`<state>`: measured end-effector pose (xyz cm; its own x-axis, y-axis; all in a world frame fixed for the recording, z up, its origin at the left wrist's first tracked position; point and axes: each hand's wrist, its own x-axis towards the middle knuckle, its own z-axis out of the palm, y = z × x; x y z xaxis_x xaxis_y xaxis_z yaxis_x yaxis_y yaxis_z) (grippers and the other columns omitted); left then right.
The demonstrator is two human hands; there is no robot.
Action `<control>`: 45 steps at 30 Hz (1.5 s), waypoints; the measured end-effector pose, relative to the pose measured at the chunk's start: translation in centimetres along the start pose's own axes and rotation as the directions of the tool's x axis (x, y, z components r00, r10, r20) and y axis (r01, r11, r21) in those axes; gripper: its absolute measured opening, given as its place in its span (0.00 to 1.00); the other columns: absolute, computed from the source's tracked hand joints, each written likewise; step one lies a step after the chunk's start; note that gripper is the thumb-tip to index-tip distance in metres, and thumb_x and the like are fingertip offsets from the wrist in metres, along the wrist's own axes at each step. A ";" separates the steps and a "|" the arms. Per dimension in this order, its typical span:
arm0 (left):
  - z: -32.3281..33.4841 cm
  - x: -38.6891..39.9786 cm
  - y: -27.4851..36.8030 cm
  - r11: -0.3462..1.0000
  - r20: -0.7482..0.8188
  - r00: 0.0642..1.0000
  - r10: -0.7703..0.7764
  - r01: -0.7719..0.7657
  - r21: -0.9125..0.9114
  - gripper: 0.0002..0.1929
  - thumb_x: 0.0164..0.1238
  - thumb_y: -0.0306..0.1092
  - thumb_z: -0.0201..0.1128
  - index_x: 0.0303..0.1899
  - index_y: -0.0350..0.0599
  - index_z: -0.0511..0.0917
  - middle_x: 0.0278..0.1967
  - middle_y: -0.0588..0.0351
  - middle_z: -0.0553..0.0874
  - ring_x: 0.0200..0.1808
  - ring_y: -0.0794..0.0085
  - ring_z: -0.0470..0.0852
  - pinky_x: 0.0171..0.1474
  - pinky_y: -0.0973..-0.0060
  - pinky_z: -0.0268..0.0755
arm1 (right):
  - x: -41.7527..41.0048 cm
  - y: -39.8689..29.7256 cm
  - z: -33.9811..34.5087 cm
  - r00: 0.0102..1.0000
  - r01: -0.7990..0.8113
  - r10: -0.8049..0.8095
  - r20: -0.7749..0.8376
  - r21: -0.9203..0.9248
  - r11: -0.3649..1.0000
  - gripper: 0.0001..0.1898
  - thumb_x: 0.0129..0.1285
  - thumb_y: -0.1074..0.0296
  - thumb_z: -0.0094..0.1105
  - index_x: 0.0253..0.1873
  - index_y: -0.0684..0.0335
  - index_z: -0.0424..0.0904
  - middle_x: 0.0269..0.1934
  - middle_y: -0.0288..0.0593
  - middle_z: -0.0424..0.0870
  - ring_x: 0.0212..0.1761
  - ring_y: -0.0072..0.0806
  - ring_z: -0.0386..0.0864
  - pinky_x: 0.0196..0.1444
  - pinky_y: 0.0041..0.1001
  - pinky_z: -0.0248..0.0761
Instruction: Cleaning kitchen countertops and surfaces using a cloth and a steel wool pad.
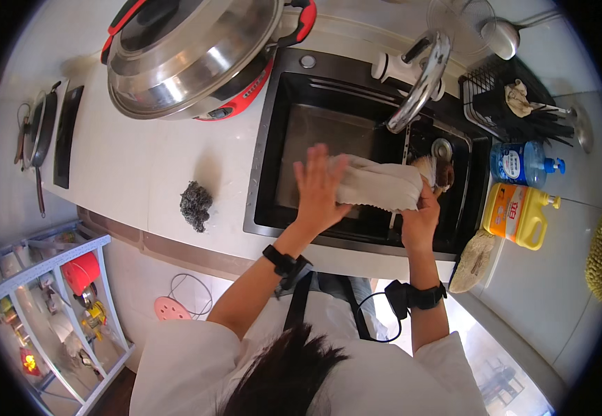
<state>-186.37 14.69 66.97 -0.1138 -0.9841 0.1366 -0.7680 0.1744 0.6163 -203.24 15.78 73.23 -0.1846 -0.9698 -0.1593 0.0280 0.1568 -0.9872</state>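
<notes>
A pale cloth [379,183] with a scalloped edge is stretched over the dark double sink [275,208]. My right hand [421,216] grips its right end between thumb and fingers. At the cloth's left end is my left hand [319,190], its fingers spread; whether the thumb side touches the cloth cannot be told. Beyond my right hand, a brush-like item [442,174] lies over the small basin, partly hidden by the cloth. The chrome faucet [420,93] arches above the divider. Shallow water seems to cover the floor of the large basin.
Left of the sink, a steel wool scrubber [196,206] lies on the white counter [140,171], with a large lidded electric pot [186,62] behind. To the right stand a blue pump bottle [519,164], a yellow detergent jug [517,216] and a rack [480,104]; a beige scrubbing cloth [472,261] rests near the edge.
</notes>
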 end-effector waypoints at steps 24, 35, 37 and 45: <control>0.5 2.3 -1.7 -0.046 0.548 0.814 -0.191 0.550 -0.834 0.16 0.60 0.24 0.52 0.51 0.45 0.68 0.45 0.58 0.76 0.46 0.75 0.75 0.48 0.76 0.70 | 4.0 8.8 -0.5 0.848 0.300 0.020 0.529 -0.510 0.806 0.66 0.24 0.55 0.77 0.68 0.63 0.35 0.68 0.53 0.41 0.71 0.41 0.34 0.68 0.33 0.36; 2.8 5.1 -2.0 -0.218 0.578 0.782 -0.231 0.538 -0.815 0.19 0.60 0.25 0.52 0.54 0.47 0.68 0.57 0.52 0.68 0.53 0.68 0.72 0.54 0.73 0.67 | 4.1 14.3 3.7 0.884 -0.110 0.104 0.455 -0.014 0.994 0.40 0.30 0.70 0.74 0.55 0.66 0.65 0.49 0.48 0.74 0.53 0.32 0.71 0.53 0.28 0.64; 2.3 5.1 -3.3 0.304 0.456 0.889 -0.041 0.446 -0.842 0.27 0.53 0.20 0.55 0.58 0.51 0.65 0.62 0.49 0.60 0.60 0.63 0.66 0.60 0.71 0.61 | 4.6 13.6 3.1 0.860 -0.143 0.183 0.476 -0.120 0.982 0.39 0.31 0.69 0.73 0.54 0.67 0.66 0.48 0.48 0.75 0.50 0.32 0.73 0.52 0.28 0.65; -3.8 5.6 -4.9 0.960 0.502 0.818 0.280 -0.224 -0.171 0.42 0.41 0.19 0.62 0.63 0.62 0.57 0.66 0.46 0.50 0.65 0.53 0.54 0.65 0.65 0.48 | 6.1 13.4 0.6 0.751 -0.434 0.405 0.521 -0.073 0.898 0.28 0.36 0.74 0.63 0.49 0.70 0.70 0.41 0.46 0.78 0.39 0.33 0.77 0.41 0.28 0.72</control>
<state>-180.83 8.42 67.68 -0.6246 -0.7738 -0.1051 -0.6040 0.3935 0.6931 -203.43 11.89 59.04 0.3849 -0.7622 -0.5206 0.0338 0.5753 -0.8173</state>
